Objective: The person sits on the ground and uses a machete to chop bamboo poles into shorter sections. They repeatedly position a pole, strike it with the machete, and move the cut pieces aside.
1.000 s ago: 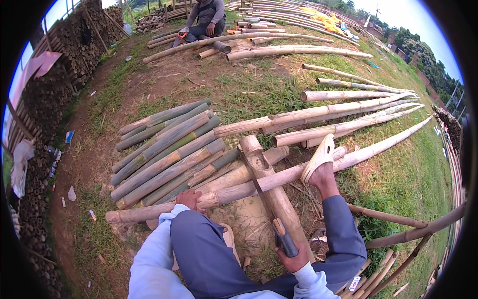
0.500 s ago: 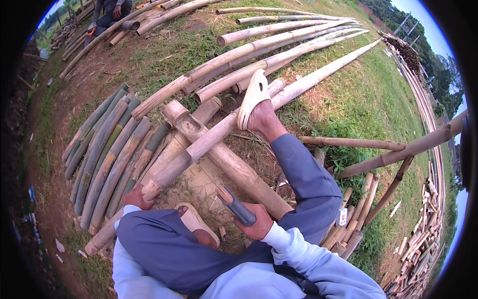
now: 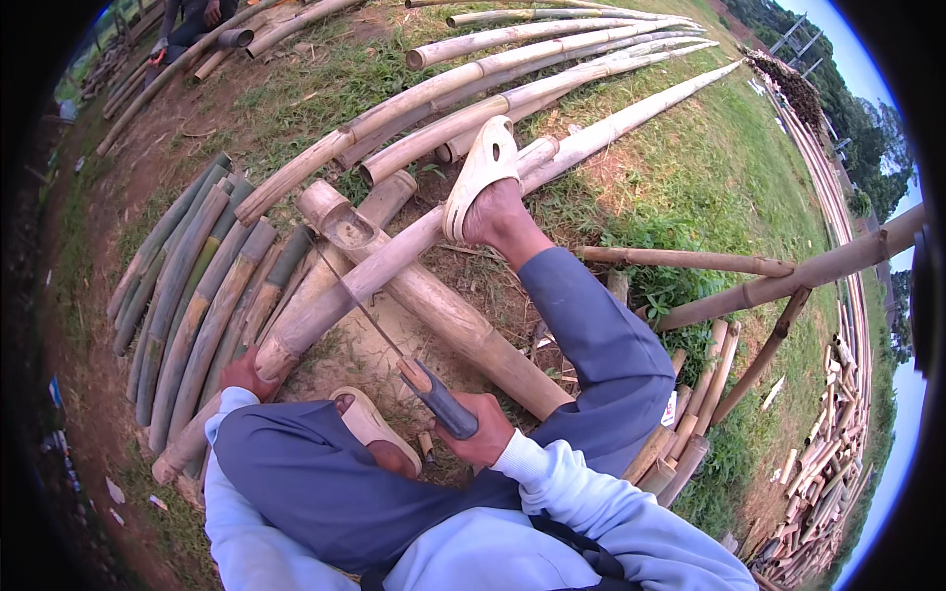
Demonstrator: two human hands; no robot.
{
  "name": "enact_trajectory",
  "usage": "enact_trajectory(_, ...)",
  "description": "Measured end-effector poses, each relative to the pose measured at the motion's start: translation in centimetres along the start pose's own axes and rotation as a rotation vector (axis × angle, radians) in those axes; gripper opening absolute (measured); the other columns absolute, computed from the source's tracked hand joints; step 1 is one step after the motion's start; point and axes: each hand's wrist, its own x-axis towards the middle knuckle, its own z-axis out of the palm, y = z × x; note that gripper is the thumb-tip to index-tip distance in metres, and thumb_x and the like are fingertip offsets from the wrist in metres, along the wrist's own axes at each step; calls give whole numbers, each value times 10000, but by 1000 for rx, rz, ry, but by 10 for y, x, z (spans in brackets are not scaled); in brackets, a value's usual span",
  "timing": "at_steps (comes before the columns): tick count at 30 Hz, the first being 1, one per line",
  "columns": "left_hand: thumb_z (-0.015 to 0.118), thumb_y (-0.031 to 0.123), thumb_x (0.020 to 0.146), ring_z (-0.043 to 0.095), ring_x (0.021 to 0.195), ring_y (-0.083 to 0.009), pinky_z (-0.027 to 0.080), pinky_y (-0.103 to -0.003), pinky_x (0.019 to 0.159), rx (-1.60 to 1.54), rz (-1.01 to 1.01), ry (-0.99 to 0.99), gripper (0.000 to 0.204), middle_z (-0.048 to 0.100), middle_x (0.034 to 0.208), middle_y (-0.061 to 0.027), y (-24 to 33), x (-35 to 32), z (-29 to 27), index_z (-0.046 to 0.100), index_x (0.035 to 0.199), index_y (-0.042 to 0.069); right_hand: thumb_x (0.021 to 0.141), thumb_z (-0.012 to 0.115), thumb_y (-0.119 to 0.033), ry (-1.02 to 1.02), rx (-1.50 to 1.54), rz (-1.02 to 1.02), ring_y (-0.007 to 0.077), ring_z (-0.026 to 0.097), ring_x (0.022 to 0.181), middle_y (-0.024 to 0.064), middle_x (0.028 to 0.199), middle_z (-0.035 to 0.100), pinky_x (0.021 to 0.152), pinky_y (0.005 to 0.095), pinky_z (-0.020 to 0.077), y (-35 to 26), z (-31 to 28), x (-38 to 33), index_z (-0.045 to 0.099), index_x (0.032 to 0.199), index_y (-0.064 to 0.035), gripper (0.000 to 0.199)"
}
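A handsaw with a dark-wrapped wooden handle (image 3: 445,409) is gripped in my right hand (image 3: 480,431). Its thin blade (image 3: 377,327) slants up and to the left across a long bamboo pole (image 3: 402,248). My left hand (image 3: 246,374) is closed around the pole's near left part. Under the pole, crossing it, lies a thick bamboo support (image 3: 471,320) with a notch cut near its far end. My right foot, in a cream sandal (image 3: 485,167), rests on the pole farther along. My other sandaled foot (image 3: 379,430) is on the ground between my hands.
Several cut green bamboo lengths (image 3: 202,305) lie side by side at the left. Long poles (image 3: 473,84) stretch across the grass ahead. A bamboo frame (image 3: 749,295) and short pieces (image 3: 709,379) stand at the right. Another person (image 3: 192,25) sits far left.
The view has shifted slightly, so the scene sits further left and up. The saw blade now shows as a line across the pole; before, it was hard to make out. Both hands keep their grip.
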Motion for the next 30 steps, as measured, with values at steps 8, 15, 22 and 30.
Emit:
enact_trajectory(8,851,470,680,715,962,-378,551,-499,852,2,45,16,665,758,997,-130,-2,4,-5,601,1205,147,877,745,-77,-20,-22,-15,118,541,707,95,768,626,689,311,491,5,-3,6,666,1086,13,241)
enact_trajectory(15,862,432,670,709,980,-381,542,-502,851,5,35,11,681,758,988,-128,-1,-3,-8,596,1228,145,860,746,-43,-8,-23,23,199,657,723,137,795,669,701,318,521,-12,2,-25,674,1168,-5,318)
enact_trajectory(22,862,400,669,703,991,-390,531,-518,871,-28,26,-20,681,749,1036,-159,10,0,-14,594,1234,129,841,732,-4,-57,-111,70,191,722,704,132,779,697,686,298,534,-38,-36,-54,691,1198,-12,360)
enact_trajectory(30,856,398,685,697,1005,-396,528,-522,878,17,37,-74,668,738,1054,-182,15,-6,-20,596,1231,114,859,751,-62,14,-62,-26,201,565,619,159,722,617,638,353,490,-4,3,23,643,977,17,178)
